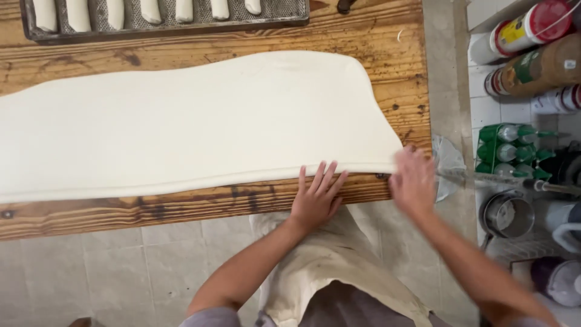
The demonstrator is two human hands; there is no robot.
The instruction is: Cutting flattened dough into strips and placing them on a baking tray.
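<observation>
Now both hands flat on dough sheet (200, 121) edge: left hand (316, 200), right hand (413, 181); tray (169, 29) behind.

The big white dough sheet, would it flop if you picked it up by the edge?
Probably yes. The dough sheet lies thin and wavy-edged on the wooden table, so it looks soft and would likely droop. It is broad, so probably heavy. The left hand and right hand both press its near edge.

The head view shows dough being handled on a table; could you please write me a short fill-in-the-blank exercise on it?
1. The left hand lies flat on the near edge of the sheet of ____.
2. The dough sheet lies on a ____ table.
3. The tray at the far edge holds shaped ____ pieces.

Missing words: dough; wooden; dough
</observation>
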